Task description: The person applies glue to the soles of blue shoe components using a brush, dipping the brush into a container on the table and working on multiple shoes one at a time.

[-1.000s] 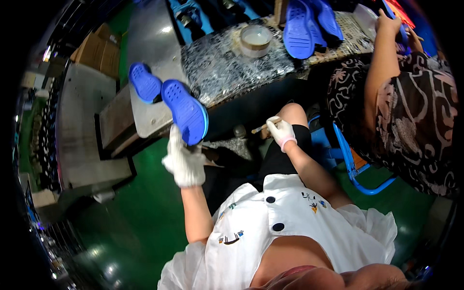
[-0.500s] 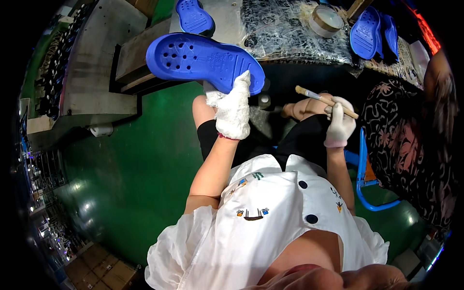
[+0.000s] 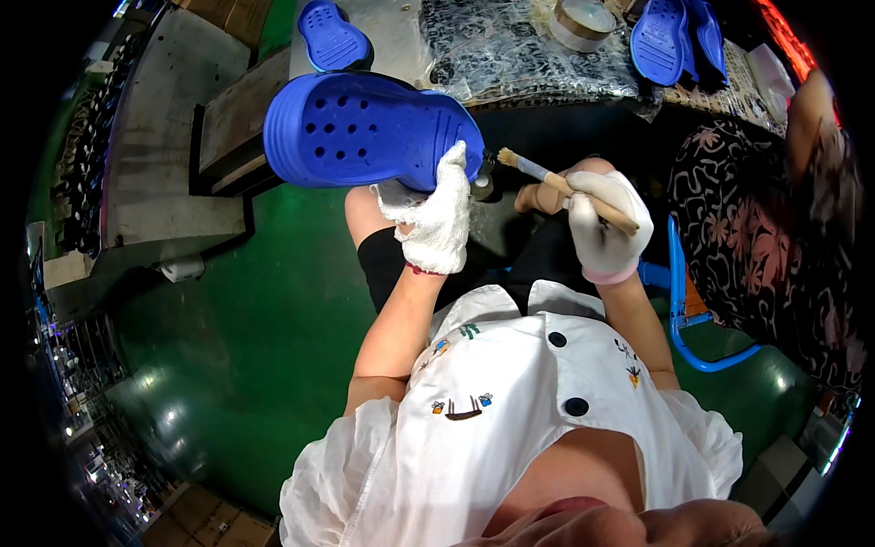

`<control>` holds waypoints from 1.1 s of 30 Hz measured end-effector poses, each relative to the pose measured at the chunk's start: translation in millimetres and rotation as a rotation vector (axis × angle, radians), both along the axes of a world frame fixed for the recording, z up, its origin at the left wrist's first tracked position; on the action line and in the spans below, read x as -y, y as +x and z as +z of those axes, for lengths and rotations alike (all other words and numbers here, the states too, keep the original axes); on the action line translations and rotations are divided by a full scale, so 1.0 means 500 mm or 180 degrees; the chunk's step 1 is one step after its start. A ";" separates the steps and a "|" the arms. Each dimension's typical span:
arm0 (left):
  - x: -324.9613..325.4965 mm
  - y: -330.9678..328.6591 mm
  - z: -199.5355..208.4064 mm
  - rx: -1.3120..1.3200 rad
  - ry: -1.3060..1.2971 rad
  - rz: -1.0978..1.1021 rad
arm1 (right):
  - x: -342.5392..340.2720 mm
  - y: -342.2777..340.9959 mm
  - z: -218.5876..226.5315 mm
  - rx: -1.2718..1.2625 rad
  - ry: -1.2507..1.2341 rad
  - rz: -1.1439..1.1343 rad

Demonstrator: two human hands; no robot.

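My left hand (image 3: pixel 436 215), in a white knit glove, grips the heel end of a blue clog sole piece (image 3: pixel 387 123). The thumb presses on its upper face, and the other fingers are hidden beneath. Rows of small holes run through its broad toe end, which points left. In my right hand (image 3: pixel 609 223), also gloved in white, is a wooden-handled paintbrush (image 3: pixel 570 187). The fingers close round its handle, and the pale bristles point up and left, near the heel but apart from it.
Another blue sole piece (image 3: pixel 334 35) lies on the metal bench top behind. Two more blue pieces (image 3: pixel 663 44) stand at the far right beside a roll of tape (image 3: pixel 583 23) on a plastic-wrapped surface (image 3: pixel 529 68). At the right, a person in patterned clothes (image 3: pixel 747 237) sits by a blue chair frame (image 3: pixel 676 301).
The sole piece has come nearer and tilted, showing more of its toe rim. My right hand has moved left with the paintbrush, bringing the bristles close to the heel.
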State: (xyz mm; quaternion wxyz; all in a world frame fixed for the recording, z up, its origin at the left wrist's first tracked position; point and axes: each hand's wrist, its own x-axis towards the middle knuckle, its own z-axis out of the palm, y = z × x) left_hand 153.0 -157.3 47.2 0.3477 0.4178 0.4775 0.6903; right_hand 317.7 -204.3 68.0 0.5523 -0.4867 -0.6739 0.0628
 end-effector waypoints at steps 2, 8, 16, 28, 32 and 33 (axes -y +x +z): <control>0.000 0.003 -0.002 0.0025 0.0046 -0.0057 | -0.002 -0.001 0.005 -0.0063 0.0001 0.0090; 0.003 0.002 0.001 0.0016 -0.0173 -0.0091 | -0.003 0.005 0.013 0.0223 0.0122 0.0109; -0.004 0.001 -0.019 -0.0037 -0.0064 -0.0084 | 0.002 -0.005 0.026 0.0137 0.0007 0.0317; 0.004 0.013 -0.007 0.0180 -0.0289 0.0042 | -0.006 0.014 0.013 0.0019 0.0181 0.0185; 0.006 0.019 -0.002 0.0224 -0.0301 -0.0068 | 0.003 0.011 0.013 -0.0156 0.0092 0.0366; 0.007 0.019 0.000 0.0177 -0.0283 -0.0083 | 0.005 0.003 0.019 -0.0229 -0.0016 0.0449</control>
